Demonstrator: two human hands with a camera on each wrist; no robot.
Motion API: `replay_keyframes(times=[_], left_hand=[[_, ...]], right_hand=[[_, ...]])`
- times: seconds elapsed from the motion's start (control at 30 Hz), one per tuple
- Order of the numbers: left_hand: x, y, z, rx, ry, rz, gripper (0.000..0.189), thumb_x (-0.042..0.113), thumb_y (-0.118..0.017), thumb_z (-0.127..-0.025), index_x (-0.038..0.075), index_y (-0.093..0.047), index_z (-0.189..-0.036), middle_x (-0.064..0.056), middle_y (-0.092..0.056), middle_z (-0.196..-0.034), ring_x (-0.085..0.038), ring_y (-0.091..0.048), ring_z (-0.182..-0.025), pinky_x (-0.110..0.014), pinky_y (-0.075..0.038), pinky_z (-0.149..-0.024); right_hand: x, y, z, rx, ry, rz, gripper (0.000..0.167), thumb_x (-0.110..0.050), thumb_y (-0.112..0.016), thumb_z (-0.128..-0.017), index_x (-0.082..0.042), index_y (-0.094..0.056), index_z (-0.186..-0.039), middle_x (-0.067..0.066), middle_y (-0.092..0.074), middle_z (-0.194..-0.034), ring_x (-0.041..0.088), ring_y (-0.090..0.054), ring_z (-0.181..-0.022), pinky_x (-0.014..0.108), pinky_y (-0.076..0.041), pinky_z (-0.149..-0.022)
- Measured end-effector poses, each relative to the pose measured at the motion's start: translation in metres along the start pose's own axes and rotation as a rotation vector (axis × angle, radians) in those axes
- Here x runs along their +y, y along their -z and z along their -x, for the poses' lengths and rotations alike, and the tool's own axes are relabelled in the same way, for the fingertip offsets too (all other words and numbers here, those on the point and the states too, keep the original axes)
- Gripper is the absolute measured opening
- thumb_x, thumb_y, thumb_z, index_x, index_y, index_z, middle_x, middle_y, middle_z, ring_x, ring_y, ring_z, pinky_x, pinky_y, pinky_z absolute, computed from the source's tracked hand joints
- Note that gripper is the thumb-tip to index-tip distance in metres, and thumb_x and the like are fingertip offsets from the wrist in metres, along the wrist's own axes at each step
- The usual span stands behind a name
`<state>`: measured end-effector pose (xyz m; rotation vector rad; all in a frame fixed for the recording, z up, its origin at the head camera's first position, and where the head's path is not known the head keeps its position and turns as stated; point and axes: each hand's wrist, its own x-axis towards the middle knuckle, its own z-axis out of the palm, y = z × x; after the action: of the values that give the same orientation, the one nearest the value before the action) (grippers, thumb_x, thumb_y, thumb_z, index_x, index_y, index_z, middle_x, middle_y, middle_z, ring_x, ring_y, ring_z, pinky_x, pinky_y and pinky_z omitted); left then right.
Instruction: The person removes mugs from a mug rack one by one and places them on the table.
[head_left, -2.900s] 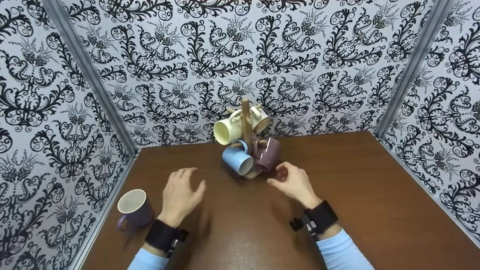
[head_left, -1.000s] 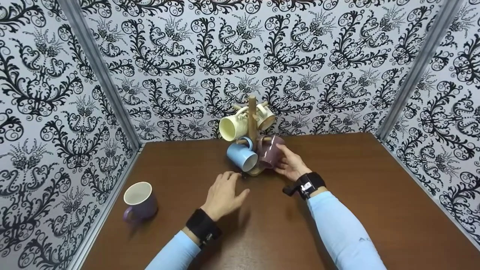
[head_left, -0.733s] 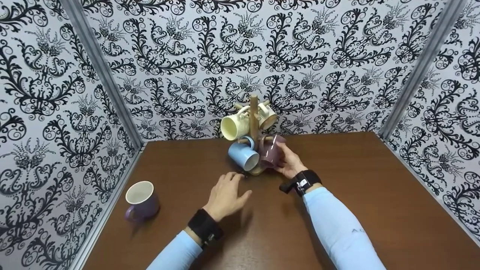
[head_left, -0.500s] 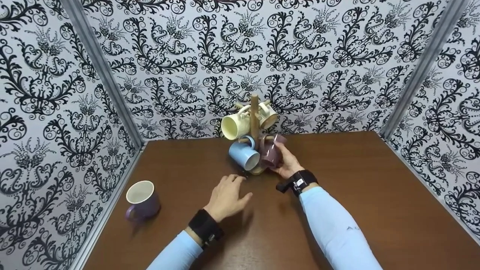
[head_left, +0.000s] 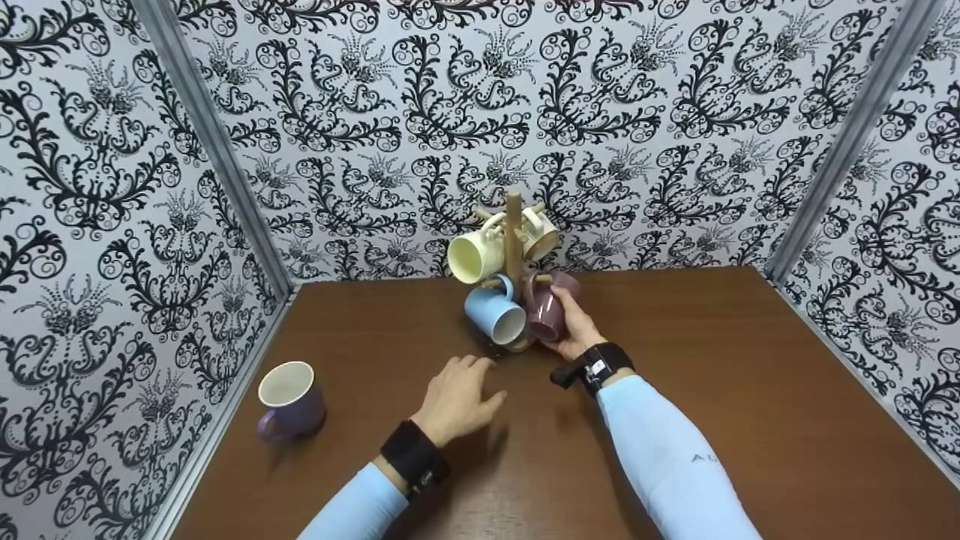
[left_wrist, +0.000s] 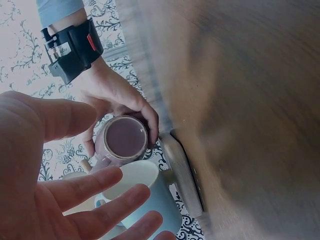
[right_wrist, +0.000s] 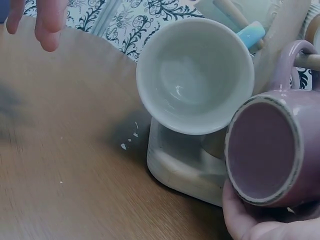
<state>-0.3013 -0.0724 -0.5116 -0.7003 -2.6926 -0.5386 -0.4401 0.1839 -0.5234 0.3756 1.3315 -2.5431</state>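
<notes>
The mauve mug [head_left: 546,313] sits just right of the centre of the frame, its handle looped around a wooden peg [right_wrist: 309,61] and its long axis slanting from upper right down to lower left. It lies to the upper left of my right hand [head_left: 577,331], much the nearer one; those fingers are wrapped around its body from the right. The peg leads left to the wooden stand [head_left: 514,244], with a blue mug [head_left: 484,306] hanging close on the far side. My left hand [head_left: 454,401], at lower centre, is loose and holds nothing. On my right sleeve [head_left: 660,442], lower right, I can read only "A" and perhaps "U"; the mugs show me no legible brand.
</notes>
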Motion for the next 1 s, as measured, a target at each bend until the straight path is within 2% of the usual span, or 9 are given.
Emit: replay_keyframes(times=[0.17, 0.27, 0.37, 0.63, 0.87, 1.0], left_hand=[[-0.003, 0.0, -0.001, 0.005, 0.01, 0.006, 0.041, 0.038, -0.083, -0.096, 0.01, -0.077, -0.126, -0.011, -0.079, -0.123, -0.034, -0.073, -0.112, -0.052, -0.065, -0.089], [-0.005, 0.001, -0.001, 0.008, 0.009, 0.005, 0.04, 0.038, -0.083, -0.097, 0.011, -0.077, -0.125, -0.011, -0.079, -0.122, -0.034, -0.073, -0.112, -0.052, -0.065, -0.088], [-0.007, 0.001, 0.0, -0.002, 0.018, 0.008, 0.041, 0.039, -0.082, -0.097, 0.01, -0.078, -0.126, -0.012, -0.079, -0.123, -0.034, -0.073, -0.113, -0.053, -0.065, -0.089], [-0.007, 0.001, -0.001, -0.011, 0.017, 0.016, 0.045, 0.04, -0.081, -0.099, 0.008, -0.078, -0.129, -0.013, -0.079, -0.124, -0.036, -0.073, -0.114, -0.054, -0.065, -0.09], [-0.007, 0.0, -0.001, -0.017, 0.029, 0.02, 0.041, 0.041, -0.08, -0.099, 0.009, -0.079, -0.125, -0.012, -0.08, -0.122, -0.035, -0.072, -0.113, -0.053, -0.065, -0.089], [-0.007, 0.0, -0.002, -0.009, 0.028, 0.015, 0.037, 0.039, -0.081, -0.098, 0.01, -0.08, -0.121, -0.011, -0.08, -0.119, -0.035, -0.071, -0.113, -0.053, -0.065, -0.087]], right_hand=[[0.003, -0.003, -0.002, -0.105, -0.034, -0.157, 0.059, -0.066, -0.052, -0.109, -0.017, -0.055, -0.143, 0.001, -0.073, -0.114, 0.014, -0.073, -0.092, 0.029, -0.06, -0.082], [0.003, -0.005, -0.003, -0.153, -0.025, -0.254, 0.058, -0.066, -0.051, -0.109, -0.02, -0.056, -0.143, 0.002, -0.076, -0.116, 0.015, -0.074, -0.091, 0.029, -0.061, -0.081], [0.002, -0.008, -0.005, -0.162, -0.013, -0.296, 0.055, -0.064, -0.052, -0.109, -0.022, -0.056, -0.144, 0.003, -0.076, -0.118, 0.016, -0.075, -0.092, 0.03, -0.063, -0.081], [0.002, -0.011, -0.007, -0.091, -0.026, -0.315, 0.061, -0.069, -0.055, -0.105, -0.021, -0.056, -0.143, 0.002, -0.074, -0.117, 0.016, -0.074, -0.089, 0.03, -0.062, -0.078], [0.002, -0.01, -0.007, -0.08, -0.001, -0.27, 0.061, -0.062, -0.053, -0.109, -0.021, -0.051, -0.154, 0.002, -0.075, -0.116, 0.016, -0.074, -0.093, 0.031, -0.062, -0.08], [0.002, -0.009, -0.005, -0.07, 0.0, -0.25, 0.055, -0.059, -0.053, -0.109, -0.019, -0.053, -0.148, 0.002, -0.074, -0.113, 0.017, -0.074, -0.092, 0.031, -0.061, -0.08]])
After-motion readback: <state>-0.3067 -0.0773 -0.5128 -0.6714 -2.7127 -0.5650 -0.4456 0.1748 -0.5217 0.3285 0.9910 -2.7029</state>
